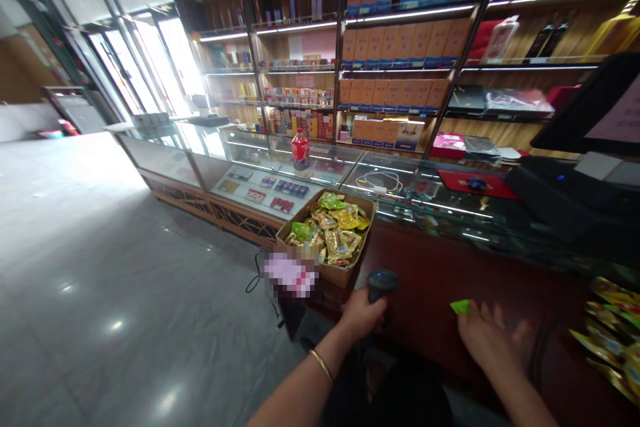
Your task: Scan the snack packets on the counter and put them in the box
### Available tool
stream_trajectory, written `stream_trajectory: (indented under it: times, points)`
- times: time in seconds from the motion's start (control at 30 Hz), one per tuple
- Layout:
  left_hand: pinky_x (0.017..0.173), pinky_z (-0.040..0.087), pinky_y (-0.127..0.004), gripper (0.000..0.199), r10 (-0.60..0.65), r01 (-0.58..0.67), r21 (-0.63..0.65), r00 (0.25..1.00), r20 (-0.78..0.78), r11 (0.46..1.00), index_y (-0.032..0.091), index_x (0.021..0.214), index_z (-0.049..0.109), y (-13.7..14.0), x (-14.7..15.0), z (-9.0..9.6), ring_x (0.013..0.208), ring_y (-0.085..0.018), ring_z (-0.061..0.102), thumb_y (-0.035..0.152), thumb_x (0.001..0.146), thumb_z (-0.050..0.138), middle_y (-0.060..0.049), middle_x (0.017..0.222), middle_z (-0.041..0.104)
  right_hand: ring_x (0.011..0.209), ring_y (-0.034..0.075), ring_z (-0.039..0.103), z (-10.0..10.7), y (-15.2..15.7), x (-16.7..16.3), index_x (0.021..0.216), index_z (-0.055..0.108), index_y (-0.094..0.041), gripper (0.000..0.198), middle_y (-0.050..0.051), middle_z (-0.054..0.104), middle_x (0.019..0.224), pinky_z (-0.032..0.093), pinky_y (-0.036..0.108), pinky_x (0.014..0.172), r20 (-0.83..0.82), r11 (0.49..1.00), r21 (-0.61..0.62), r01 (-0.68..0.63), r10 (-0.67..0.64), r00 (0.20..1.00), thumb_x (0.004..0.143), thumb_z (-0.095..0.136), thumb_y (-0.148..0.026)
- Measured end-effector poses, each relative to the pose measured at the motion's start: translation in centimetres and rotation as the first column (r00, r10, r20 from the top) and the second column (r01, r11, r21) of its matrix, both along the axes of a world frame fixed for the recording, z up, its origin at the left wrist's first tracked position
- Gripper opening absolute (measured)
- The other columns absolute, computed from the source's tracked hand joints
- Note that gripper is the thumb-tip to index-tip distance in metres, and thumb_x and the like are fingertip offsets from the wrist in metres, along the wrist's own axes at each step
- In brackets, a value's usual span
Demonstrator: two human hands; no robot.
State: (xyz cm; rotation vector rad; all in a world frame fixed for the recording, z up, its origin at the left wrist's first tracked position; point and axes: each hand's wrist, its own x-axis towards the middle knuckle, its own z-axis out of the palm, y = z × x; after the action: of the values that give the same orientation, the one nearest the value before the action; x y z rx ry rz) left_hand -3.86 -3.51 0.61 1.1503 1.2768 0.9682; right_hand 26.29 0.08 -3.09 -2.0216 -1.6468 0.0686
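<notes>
A: Quick, L hand point(363, 315), what's it got?

B: Curled firmly round the grip of a dark scanner point(383, 282), head sticking out above the fist, small blue light on top. Gold bangle point(321, 365) on that wrist.

A: And R hand point(493, 337)?

B: Palm down over the dark red counter point(420, 267), fingers part-spread, a bit blurry. Green pkt point(460, 307) at the fingertips on its L side, only a corner showing. Contact, yes, but can't tell if it's pinched or just pressed; rest of it's hidden.

A: Other pkts?

B: Two lots. Gold, yellow & green pkts point(335, 227) heaped in a cardboard box point(341, 275), which sits a bit beyond L hand, by the glass case point(250, 177). 2nd pile point(613, 333) is at the far R edge of view, R of R hand, apart from it, partly cut off.

A: Anything touching the box?

B: Pixelated pink thing point(290, 273) right beside its near L corner; can't tell if they touch. Red bottle point(301, 149) stands on the glass, well apart.
</notes>
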Motion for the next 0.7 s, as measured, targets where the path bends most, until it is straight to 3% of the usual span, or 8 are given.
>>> stream_trajectory:
  times: [0.1, 0.2, 0.27, 0.33, 0.4, 0.47, 0.57, 0.7]
  points:
    - [0.041, 0.041, -0.023, 0.024, 0.006, -0.006, -0.013, 1.000, -0.008, 1.000, 0.019, 0.083, 0.061, 0.2, 0.0, -0.5, 0.041, -0.014, 0.056, 0.043, 0.086, 0.065, 0.002, 0.056, 0.060, 0.136, 0.045, 0.058, -1.1, -1.5, -2.8, 0.142, 0.067, -0.012, 0.061, 0.029, 0.064, 0.141, 0.045, 0.066, 0.107, 0.136, 0.996, -0.062, -0.061, 0.069, 0.988, 0.088, 0.046, -0.032]
    - [0.041, 0.040, -0.022, 0.029, -0.019, 0.018, -0.024, 1.000, -0.014, 1.000, 0.018, 0.078, 0.059, 0.3, -0.1, -0.7, 0.041, -0.013, 0.056, 0.045, 0.087, 0.066, 0.002, 0.054, 0.060, 0.115, 0.046, 0.069, -0.8, -2.1, -3.2, 0.149, 0.059, -0.009, 0.065, 0.031, 0.068, 0.130, 0.052, 0.065, 0.095, 0.220, 0.988, -0.152, -0.041, 0.074, 0.973, 0.090, 0.045, -0.031]
    - [0.041, 0.040, -0.022, 0.033, -0.036, 0.036, -0.019, 0.999, -0.009, 0.999, 0.019, 0.075, 0.058, 0.3, -0.2, -0.4, 0.040, -0.013, 0.056, 0.049, 0.086, 0.066, 0.001, 0.053, 0.059, 0.098, 0.041, 0.074, 0.2, -1.4, -2.8, 0.150, 0.059, -0.012, 0.066, 0.025, 0.073, 0.117, 0.056, 0.061, 0.089, 0.089, 0.984, -0.169, -0.048, 0.063, 0.994, 0.087, 0.052, -0.033]
    - [0.041, 0.040, -0.023, 0.038, -0.043, 0.043, -0.001, 0.999, -0.003, 0.999, 0.019, 0.073, 0.057, 0.3, -0.3, -0.1, 0.039, -0.013, 0.054, 0.054, 0.085, 0.067, 0.001, 0.052, 0.059, 0.085, 0.034, 0.075, 1.4, 0.0, -2.8, 0.145, 0.064, -0.016, 0.066, 0.018, 0.076, 0.108, 0.060, 0.052, 0.082, -0.211, 0.987, -0.144, -0.066, 0.034, 0.977, 0.084, 0.060, -0.041]
    - [0.040, 0.039, -0.023, 0.042, -0.056, 0.056, 0.016, 0.998, 0.011, 0.998, 0.020, 0.073, 0.056, 0.2, -0.4, 0.4, 0.038, -0.012, 0.052, 0.059, 0.084, 0.067, 0.002, 0.051, 0.058, 0.071, 0.027, 0.074, 2.2, 1.7, -3.6, 0.148, 0.062, -0.023, 0.073, 0.011, 0.078, 0.103, 0.062, 0.043, 0.071, -0.550, 0.996, -0.084, -0.027, -0.023, 0.835, 0.081, 0.067, -0.053]
    - [0.039, 0.037, -0.022, 0.047, -0.078, 0.078, 0.024, 0.996, 0.031, 0.997, 0.020, 0.072, 0.056, 0.1, -0.6, 0.7, 0.037, -0.012, 0.051, 0.065, 0.082, 0.067, 0.002, 0.050, 0.057, 0.064, 0.023, 0.072, 2.4, 3.0, -4.9, 0.160, 0.047, -0.027, 0.089, 0.008, 0.079, 0.104, 0.062, 0.038, 0.064, -0.747, 0.998, -0.009, 0.056, -0.044, 0.664, 0.080, 0.067, -0.060]
    - [0.039, 0.036, -0.023, 0.052, -0.122, 0.120, 0.046, 0.992, 0.045, 0.992, 0.021, 0.070, 0.055, 0.0, -0.9, 0.9, 0.038, -0.012, 0.052, 0.070, 0.080, 0.067, 0.001, 0.049, 0.057, 0.087, 0.026, 0.077, 1.4, 3.6, -6.8, 0.167, 0.033, -0.024, 0.096, 0.011, 0.078, 0.121, 0.062, 0.039, 0.080, -0.800, 0.982, 0.154, 0.107, 0.061, 0.597, 0.082, 0.061, -0.060]
    - [0.039, 0.037, -0.023, 0.054, -0.144, 0.142, 0.048, 0.989, 0.041, 0.989, 0.020, 0.068, 0.055, -0.1, -1.1, 0.9, 0.037, -0.012, 0.052, 0.072, 0.078, 0.070, 0.000, 0.050, 0.058, 0.107, 0.027, 0.076, 0.1, 2.8, -7.8, 0.165, 0.035, -0.022, 0.090, 0.014, 0.075, 0.133, 0.060, 0.039, 0.092, -0.841, 0.961, 0.275, -0.006, 0.244, 0.483, 0.086, 0.060, -0.056]
